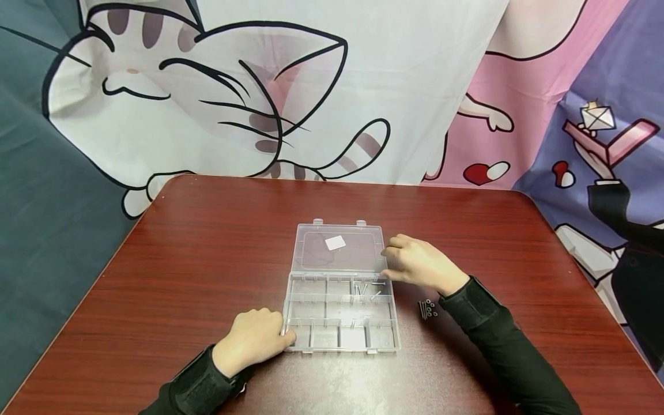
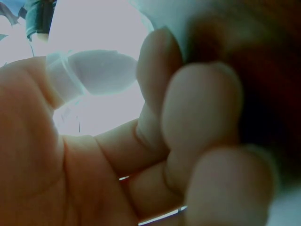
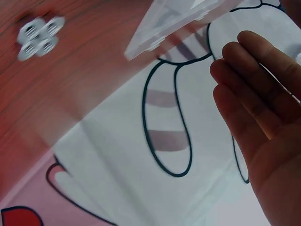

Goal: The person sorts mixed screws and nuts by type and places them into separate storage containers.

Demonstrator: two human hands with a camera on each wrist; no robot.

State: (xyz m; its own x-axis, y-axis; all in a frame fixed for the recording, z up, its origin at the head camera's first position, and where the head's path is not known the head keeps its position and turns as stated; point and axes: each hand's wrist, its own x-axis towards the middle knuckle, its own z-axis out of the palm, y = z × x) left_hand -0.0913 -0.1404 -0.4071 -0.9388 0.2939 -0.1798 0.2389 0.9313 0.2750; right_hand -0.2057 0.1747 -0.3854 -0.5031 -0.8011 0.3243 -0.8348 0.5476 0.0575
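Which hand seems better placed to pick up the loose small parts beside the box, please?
Probably the right hand: it is nearer the small parts, while the left hand holds the clear box at its opposite side.

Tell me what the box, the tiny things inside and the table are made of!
Box: probably clear, glossy plastic; it's see-through. Tiny things: likely shiny metal, being silvery. Table: maybe polished wood or imitation, with streaky grain and glare.

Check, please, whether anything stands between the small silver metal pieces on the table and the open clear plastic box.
Only bare reddish-brown tabletop shows between the small silver metal pieces and the open clear plastic box, whose right wall must be cleared. The right hand seems beyond that straight path.
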